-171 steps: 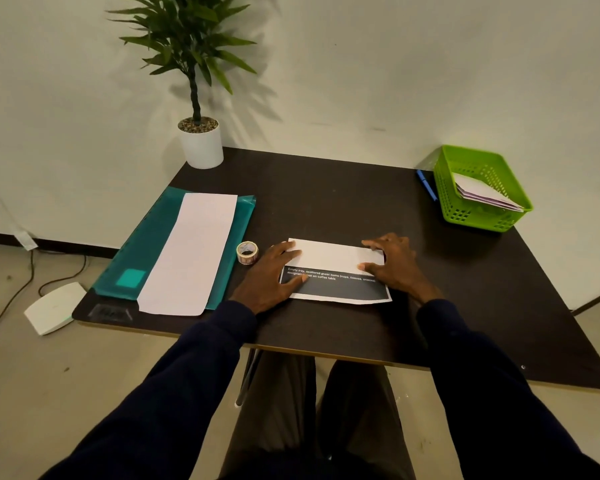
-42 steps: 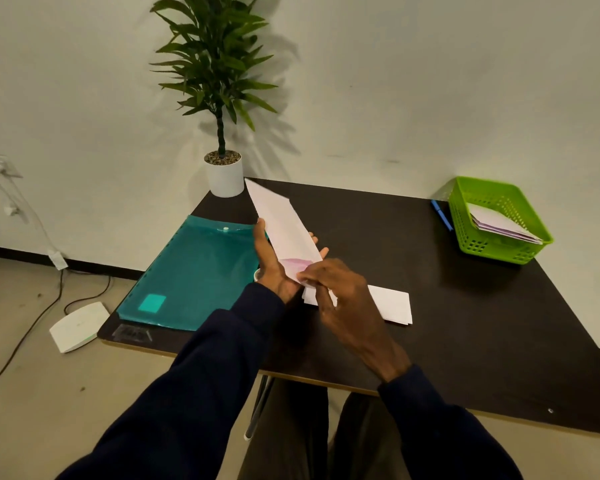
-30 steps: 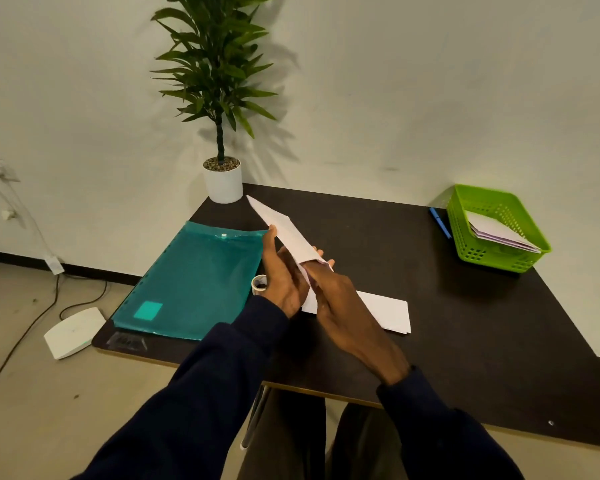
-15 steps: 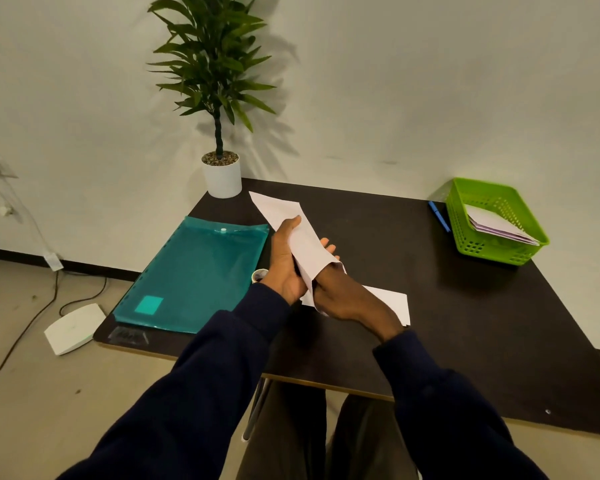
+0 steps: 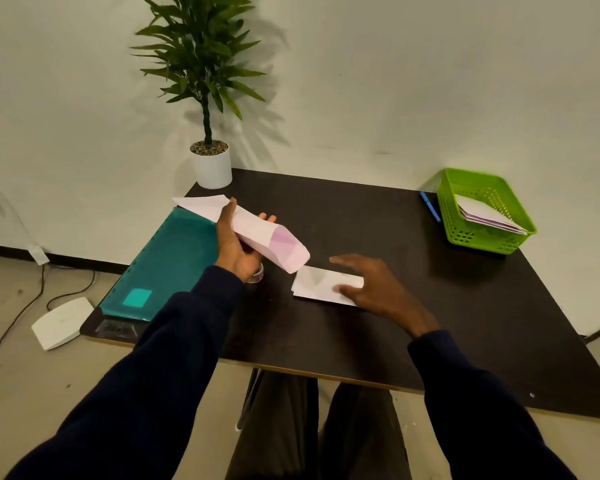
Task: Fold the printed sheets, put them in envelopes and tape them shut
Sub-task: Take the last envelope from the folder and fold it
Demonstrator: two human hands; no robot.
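My left hand [image 5: 234, 245] grips a long white envelope [image 5: 257, 233] in the air above the table, its mouth spread open toward the right and its flap pointing back left. The folded printed sheet [image 5: 321, 284] lies flat on the dark table [image 5: 361, 337] just below the envelope's mouth. My right hand [image 5: 374, 285] rests on the sheet's right end with its fingers spread and straight. A roll of clear tape [image 5: 256, 275] peeks out from under my left wrist.
A teal plastic folder [image 5: 168, 265] lies at the table's left. A potted plant [image 5: 210, 164] stands at the back left corner. A green basket [image 5: 484, 211] holding envelopes sits at the back right, with a blue pen [image 5: 430, 206] beside it.
My right hand has come out of the envelope's mouth and dropped onto the folded sheet. The left hand has tilted the envelope lower, its open end now facing right.
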